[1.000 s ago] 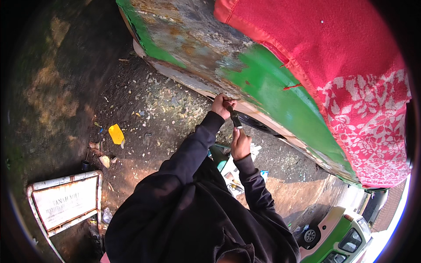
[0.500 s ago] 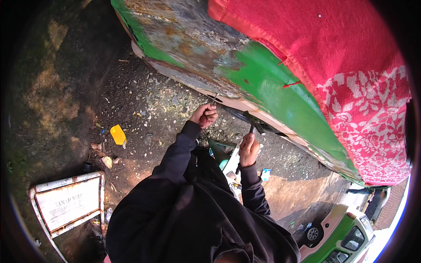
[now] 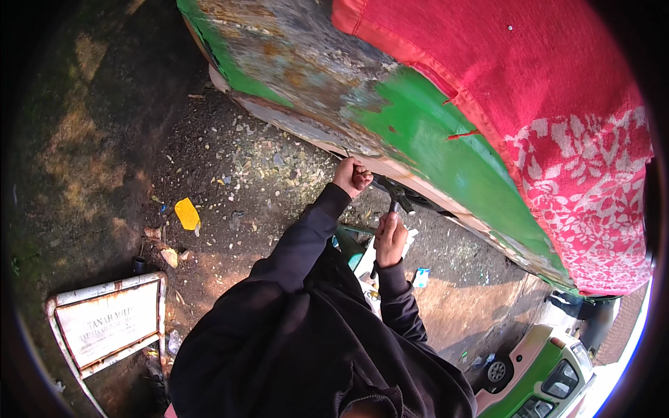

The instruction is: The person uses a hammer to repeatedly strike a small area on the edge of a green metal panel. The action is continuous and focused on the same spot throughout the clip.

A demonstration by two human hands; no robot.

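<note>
My left hand [image 3: 353,177] is closed beside the lower edge of a green vehicle body [image 3: 446,153]. A thin, dark metal tool [image 3: 345,152] pokes out above its fingers toward that edge. Most of this tool is hidden, so whether it is a chisel or a plain rod does not show. In my right hand [image 3: 391,240] is a hammer [image 3: 398,195], gripped by its handle. Its head points up toward the vehicle, lower and to the right of my left hand, apart from it. Scraped, rusty grey patches [image 3: 300,63] spread over the body to the left of the green paint.
A red cloth with white flowers [image 3: 557,139] drapes over the vehicle. Pale chips litter the ground, with a yellow scrap [image 3: 187,213] among them. A rusty framed sign [image 3: 108,324] stands at lower left. A green and cream vehicle [image 3: 550,376] and a person [image 3: 598,326] are at lower right.
My left hand has shifted to the right along the vehicle's lower edge and turned. My right hand and the hammer have dropped slightly, toward me.
</note>
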